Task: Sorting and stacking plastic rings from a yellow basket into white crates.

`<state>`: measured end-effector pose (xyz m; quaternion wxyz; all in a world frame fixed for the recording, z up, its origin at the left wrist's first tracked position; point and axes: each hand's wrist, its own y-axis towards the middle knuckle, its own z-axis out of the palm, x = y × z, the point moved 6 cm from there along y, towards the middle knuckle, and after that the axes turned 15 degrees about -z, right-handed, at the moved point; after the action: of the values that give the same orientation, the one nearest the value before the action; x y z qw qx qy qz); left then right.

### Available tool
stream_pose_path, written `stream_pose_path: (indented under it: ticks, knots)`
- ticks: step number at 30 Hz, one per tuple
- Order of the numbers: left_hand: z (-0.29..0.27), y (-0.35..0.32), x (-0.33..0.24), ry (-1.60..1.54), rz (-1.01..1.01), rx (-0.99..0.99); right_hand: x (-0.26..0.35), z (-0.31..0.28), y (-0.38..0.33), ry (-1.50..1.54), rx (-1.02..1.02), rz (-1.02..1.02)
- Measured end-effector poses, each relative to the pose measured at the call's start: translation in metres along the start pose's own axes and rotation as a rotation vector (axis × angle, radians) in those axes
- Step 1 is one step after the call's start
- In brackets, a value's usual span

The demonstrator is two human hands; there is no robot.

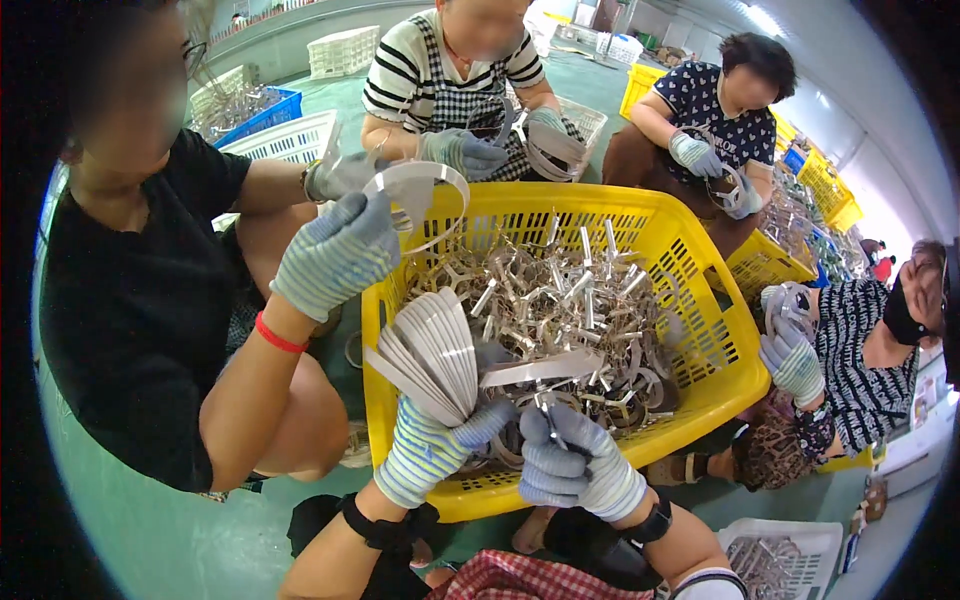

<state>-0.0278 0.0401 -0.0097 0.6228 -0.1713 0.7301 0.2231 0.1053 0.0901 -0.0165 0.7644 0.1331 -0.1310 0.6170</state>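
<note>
My left hand (435, 450), in a striped work glove, is closed round a fanned stack of thin, pale curved bands (435, 350). Another curved band (545, 368) extends from that stack towards my right. Below it, my right hand (582, 465), also gloved, is closed on a small hand tool (546, 405) with a shiny metal tip and a dark part; its exact kind is partly hidden by my fingers. The tip meets or nearly meets the underside of that band. Both hands are over the near side of a yellow plastic basket (725, 345) heaped with metal scraps (560, 290).
At the left, a co-worker's gloved hand (340, 250) holds a ring-shaped band (462, 205) above the basket. Other gloved people work at the far side and right. A white crate (815, 545) with metal pieces stands at the lower right, and a blue crate (265, 115) at the back left.
</note>
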Motion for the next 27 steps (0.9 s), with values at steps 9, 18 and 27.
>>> stream_pose_path:
  ticks: [9,18,27]
  knots:
    - [-0.007,-0.001,-0.004,0.043,-0.057,-0.079,0.005,0.017,0.001,0.231,0.132,-0.039]
    - [-0.003,-0.002,0.001,-0.045,-0.153,-0.106,0.004,0.018,-0.002,0.226,0.123,-0.067]
    - [0.008,-0.015,0.002,-0.348,-0.351,0.176,0.06,-0.016,0.005,-0.865,0.044,-0.761]
